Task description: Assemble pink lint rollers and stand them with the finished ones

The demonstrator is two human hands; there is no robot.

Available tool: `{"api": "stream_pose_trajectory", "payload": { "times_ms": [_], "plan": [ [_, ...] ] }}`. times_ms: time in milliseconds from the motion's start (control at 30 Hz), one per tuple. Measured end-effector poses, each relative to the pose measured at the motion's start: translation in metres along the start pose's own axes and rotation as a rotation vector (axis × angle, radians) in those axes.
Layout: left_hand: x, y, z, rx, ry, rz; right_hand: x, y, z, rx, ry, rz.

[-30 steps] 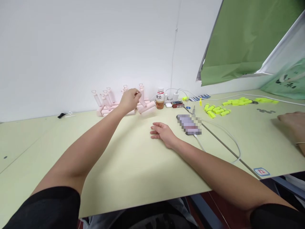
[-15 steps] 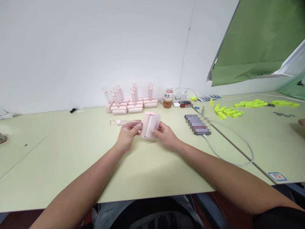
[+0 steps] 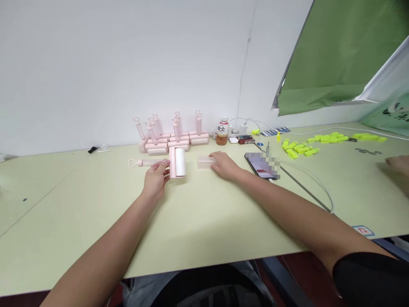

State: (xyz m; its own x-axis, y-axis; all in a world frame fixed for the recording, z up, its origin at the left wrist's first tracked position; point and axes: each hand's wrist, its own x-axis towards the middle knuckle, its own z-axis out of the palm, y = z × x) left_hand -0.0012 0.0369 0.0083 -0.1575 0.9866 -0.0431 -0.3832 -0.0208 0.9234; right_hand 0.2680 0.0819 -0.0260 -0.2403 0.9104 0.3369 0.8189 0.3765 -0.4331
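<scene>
My left hand is closed around a pink lint roller near its head, holding it over the table. Its white roll faces up, uncovered, and the clear handle with a heart-shaped loop points left. Off to the right, my right hand pinches a translucent pink roller cover by its right end, at or just above the tabletop; contact with the table is hard to tell. Behind both hands, several pink lint rollers stand in a group by the wall, handles upright.
A drink bottle stands near the wall beside chargers and a red box. A phone with a cable lies right of my right hand. Several neon-yellow pieces lie farther right. Another person's hand is at the right edge.
The cover has come off the lint roller, exposing the white roll. My left hand moved left with the roller, while my right hand carried the cover slightly right and away from it.
</scene>
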Motion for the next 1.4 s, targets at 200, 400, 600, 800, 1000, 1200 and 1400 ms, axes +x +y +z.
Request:
{"api": "stream_pose_trajectory", "payload": {
  "times_ms": [200, 400, 600, 800, 1000, 1200, 1400],
  "plan": [
    [-0.003, -0.003, 0.002, 0.017, -0.041, -0.02, 0.041, 0.015, 0.003, 0.08, -0.038, -0.034],
    [-0.008, -0.004, 0.003, 0.015, -0.095, -0.083, 0.036, -0.003, 0.009, 0.255, 0.109, 0.027],
    [-0.021, -0.01, 0.014, -0.055, -0.243, -0.118, -0.018, -0.066, 0.023, 0.713, 0.074, 0.044],
    [-0.033, -0.018, 0.022, 0.073, -0.407, -0.206, -0.045, -0.09, 0.021, 1.074, 0.05, 0.252],
    [-0.042, -0.008, 0.013, 0.683, -0.532, -0.166, -0.048, -0.08, 0.019, 1.099, 0.025, 0.343],
    [-0.038, 0.021, 0.016, 0.825, -0.42, 0.506, -0.053, -0.085, 0.017, 1.011, -0.033, 0.18],
    [-0.015, 0.04, 0.027, 0.795, -0.735, 0.361, -0.062, -0.09, 0.018, 0.962, -0.156, -0.03]
  ]
}}
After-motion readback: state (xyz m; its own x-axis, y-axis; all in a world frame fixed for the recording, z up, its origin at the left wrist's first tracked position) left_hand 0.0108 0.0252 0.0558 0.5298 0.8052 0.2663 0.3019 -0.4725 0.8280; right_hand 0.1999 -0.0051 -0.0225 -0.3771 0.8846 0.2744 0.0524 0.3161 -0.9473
